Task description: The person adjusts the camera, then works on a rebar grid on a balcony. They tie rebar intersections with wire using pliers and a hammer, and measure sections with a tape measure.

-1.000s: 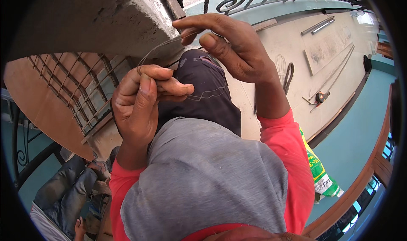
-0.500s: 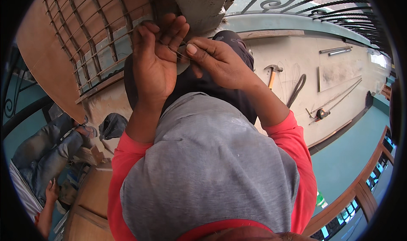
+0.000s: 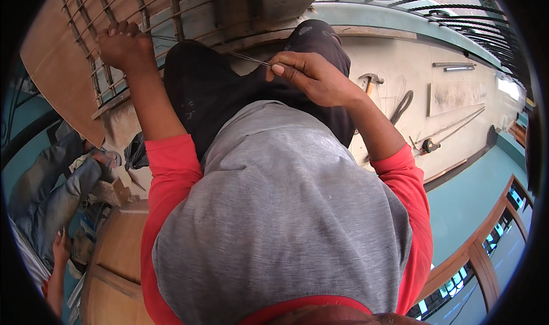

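A thin, doubled wire (image 3: 249, 58) runs from my right hand toward the left, across my dark trousers. My right hand (image 3: 313, 78) pinches its end between thumb and forefinger. Far out to the left, my left hand (image 3: 127, 48) is closed in a fist, and a strand of wire comes out beside it. Part of the wire's length between the hands is hard to make out. Behind the left fist stands a grid of metal bars (image 3: 141, 10), tied with thin cross rods.
On the pale floor to the right lie a hammer (image 3: 372, 84), a loop of dark cable (image 3: 402, 106), loose thin wire, a tape measure (image 3: 429, 146) and a flat board (image 3: 454, 98). Another person's legs (image 3: 48, 173) are at the left. Black railings (image 3: 469, 19) stand at the far right.
My hands were close together over the wire; now they are wide apart. My left hand has moved left and closed from open fingers, while the right has shifted slightly right, still pinching the wire.
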Demonstrator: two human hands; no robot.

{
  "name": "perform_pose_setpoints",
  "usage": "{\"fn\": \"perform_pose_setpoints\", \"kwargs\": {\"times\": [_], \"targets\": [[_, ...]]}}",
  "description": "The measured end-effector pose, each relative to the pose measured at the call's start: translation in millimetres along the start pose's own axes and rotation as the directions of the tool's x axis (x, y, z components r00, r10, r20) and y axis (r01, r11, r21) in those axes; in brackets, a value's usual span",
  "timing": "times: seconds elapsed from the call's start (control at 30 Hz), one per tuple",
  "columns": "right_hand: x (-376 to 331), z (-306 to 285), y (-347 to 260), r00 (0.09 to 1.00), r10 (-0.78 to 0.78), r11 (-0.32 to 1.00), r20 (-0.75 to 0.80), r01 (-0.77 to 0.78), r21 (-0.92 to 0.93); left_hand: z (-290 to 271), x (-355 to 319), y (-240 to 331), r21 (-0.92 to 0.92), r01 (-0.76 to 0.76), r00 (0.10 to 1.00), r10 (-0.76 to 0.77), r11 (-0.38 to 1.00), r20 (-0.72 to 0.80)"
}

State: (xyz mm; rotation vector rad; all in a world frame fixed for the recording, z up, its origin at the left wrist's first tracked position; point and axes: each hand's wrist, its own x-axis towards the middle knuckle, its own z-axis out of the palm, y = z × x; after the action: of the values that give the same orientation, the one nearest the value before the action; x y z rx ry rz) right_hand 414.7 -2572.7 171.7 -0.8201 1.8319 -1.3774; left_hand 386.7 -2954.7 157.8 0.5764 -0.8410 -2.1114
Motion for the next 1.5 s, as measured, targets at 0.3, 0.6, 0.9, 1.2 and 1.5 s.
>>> {"fn": "perform_pose_setpoints", "kwargs": {"times": [0.3, 0.6, 0.9, 1.2, 1.5], "targets": [[-38, -29, 17, 0.950, 0.310, 0.889, 0.037, -0.303, 0.344, -28, 2, -67, -0.077, 0.330, 0.925, -0.306, 0.941, 0.225], [-91, -55, 34, 0.940, 0.180, 0.960, -0.288, -0.233, -0.158, 5, -84, -103, 0.645, 0.246, 0.937, -0.348, 0.723, 0.032], [-148, -87, 4, 0.919, 0.300, 0.931, -0.257, -0.340, -0.129, 44, -164, -73, 0.432, -0.872, 0.308, -0.427, 0.230, 0.850], [-192, -137, -1, 0.779, 0.427, 0.892, -0.459, -0.447, 0.071, 68, -196, -122, 0.546, -0.695, 0.077, -0.705, 0.469, 0.705], [-249, -163, -14, 0.515, 0.305, 0.777, -0.801, -0.621, -0.104, 76, -207, -217, 0.454, -0.757, 0.131, -0.571, 0.470, 0.810]]}}
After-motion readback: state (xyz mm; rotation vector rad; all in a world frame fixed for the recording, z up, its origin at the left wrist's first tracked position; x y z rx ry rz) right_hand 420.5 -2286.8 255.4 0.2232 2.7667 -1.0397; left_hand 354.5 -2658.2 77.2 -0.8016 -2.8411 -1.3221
